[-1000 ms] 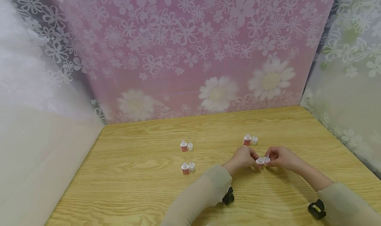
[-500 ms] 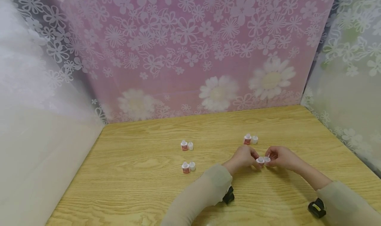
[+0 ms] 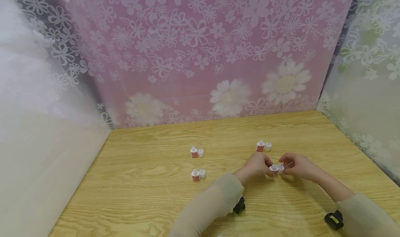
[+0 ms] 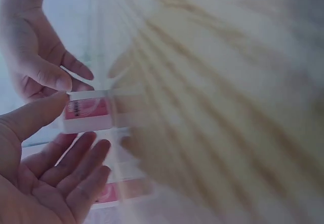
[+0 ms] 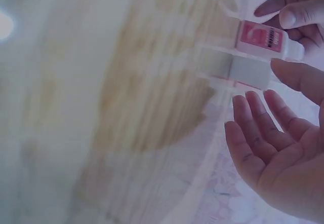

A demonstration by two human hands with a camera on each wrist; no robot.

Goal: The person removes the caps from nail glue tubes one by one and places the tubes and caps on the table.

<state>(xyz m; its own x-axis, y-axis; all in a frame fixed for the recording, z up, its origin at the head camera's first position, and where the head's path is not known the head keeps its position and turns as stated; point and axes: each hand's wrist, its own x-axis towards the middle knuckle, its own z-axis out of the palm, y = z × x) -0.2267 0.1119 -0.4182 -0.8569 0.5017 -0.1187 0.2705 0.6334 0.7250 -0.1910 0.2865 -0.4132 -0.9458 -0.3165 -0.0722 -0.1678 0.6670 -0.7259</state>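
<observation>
A small white bottle with a red label point(image 3: 274, 169) stands on the wooden table, its white cap point(image 3: 281, 169) upright right beside it. My left hand point(image 3: 257, 164) reaches in from the left and holds the bottle lightly between thumb and fingertips. At the cap, my right hand point(image 3: 298, 164) has its thumb on one side and relaxed fingers on the other, the tips right at its edge. In the left wrist view the red label point(image 4: 87, 108) shows between my thumb and fingers. The right wrist view has the cap point(image 5: 250, 72) next to the bottle point(image 5: 260, 37).
Another uncapped bottle point(image 3: 260, 146) stands behind my hands, its cap point(image 3: 268, 146) at its right. Two more bottle-and-cap pairs are on the left, a rear bottle point(image 3: 194, 152) and a front bottle point(image 3: 195, 175). A pink floral backdrop point(image 3: 187, 56) rises behind the table point(image 3: 150, 202).
The right hand's finger and thumb have parted slightly at the cap. The left hand and the bottles have hardly moved; the view has shifted a little.
</observation>
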